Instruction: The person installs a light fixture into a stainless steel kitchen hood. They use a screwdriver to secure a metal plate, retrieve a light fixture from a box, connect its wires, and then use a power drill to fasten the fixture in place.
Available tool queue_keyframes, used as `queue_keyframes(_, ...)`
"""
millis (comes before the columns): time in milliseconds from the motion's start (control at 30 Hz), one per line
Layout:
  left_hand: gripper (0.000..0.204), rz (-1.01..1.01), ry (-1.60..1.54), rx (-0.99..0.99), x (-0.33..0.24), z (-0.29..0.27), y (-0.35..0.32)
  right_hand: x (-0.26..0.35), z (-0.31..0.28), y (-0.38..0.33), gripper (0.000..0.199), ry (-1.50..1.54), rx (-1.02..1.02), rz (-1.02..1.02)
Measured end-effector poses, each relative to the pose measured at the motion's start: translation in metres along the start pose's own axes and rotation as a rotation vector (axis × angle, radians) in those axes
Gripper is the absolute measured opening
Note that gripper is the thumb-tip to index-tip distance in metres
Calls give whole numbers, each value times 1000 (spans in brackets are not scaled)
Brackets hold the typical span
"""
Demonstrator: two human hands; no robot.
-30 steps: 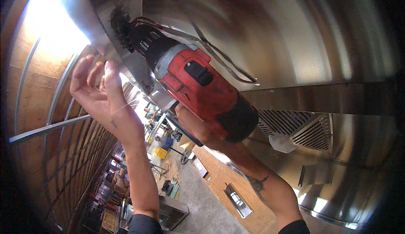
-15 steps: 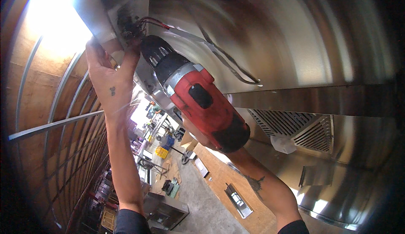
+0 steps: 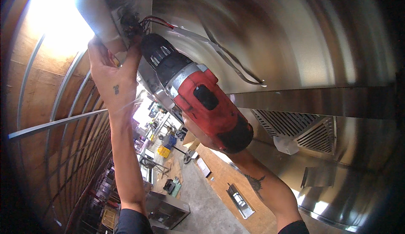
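Observation:
A red and black cordless drill (image 3: 215, 103) points up and left, its black chuck end close to a dark wired part (image 3: 130, 21) on the sheet-metal hood. My right hand (image 3: 196, 130) is closed round the drill's handle, mostly hidden behind the body. My left hand (image 3: 113, 75) pinches the lower edge of a metal panel (image 3: 95, 6), with the thumb up beside the chuck and the fingers behind the edge. Red and dark wires (image 3: 158, 21) run from the dark part into a grey sleeve (image 3: 194, 35). The drill's tip is hidden.
Curved shiny steel (image 3: 303, 35) fills the upper right, with slotted filter panels (image 3: 287, 124) and a small translucent cup (image 3: 286, 145) below. Under my arms are a wooden board (image 3: 219, 179) bearing a metal fitting (image 3: 240, 200), and a steel box (image 3: 168, 208). A barred wooden wall (image 3: 42, 94) stands left.
The whole view has shifted slightly. Both hands and the drill keep nearly the same place against the metal panel and the dark wired part.

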State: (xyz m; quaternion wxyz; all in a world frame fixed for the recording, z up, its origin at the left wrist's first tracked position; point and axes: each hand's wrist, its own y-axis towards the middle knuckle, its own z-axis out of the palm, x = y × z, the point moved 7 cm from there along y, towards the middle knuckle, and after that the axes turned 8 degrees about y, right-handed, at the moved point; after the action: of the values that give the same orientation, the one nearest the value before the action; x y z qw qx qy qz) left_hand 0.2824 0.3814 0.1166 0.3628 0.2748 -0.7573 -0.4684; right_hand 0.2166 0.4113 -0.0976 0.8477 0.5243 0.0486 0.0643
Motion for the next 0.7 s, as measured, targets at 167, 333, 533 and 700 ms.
queue_keyframes(167,48,-1,117,3,0,-1,3,-2,0,2,20,65,4,36)
queue_keyframes(333,49,-36,51,6,5,2,4,-3,0,1,20,114,0,63)
queue_keyframes(533,54,-39,155,-4,7,2,1,-4,0,1,20,101,0,54)
queue_keyframes(700,35,31,113,-43,3,4,2,-15,3,1,20,222,-38,162)
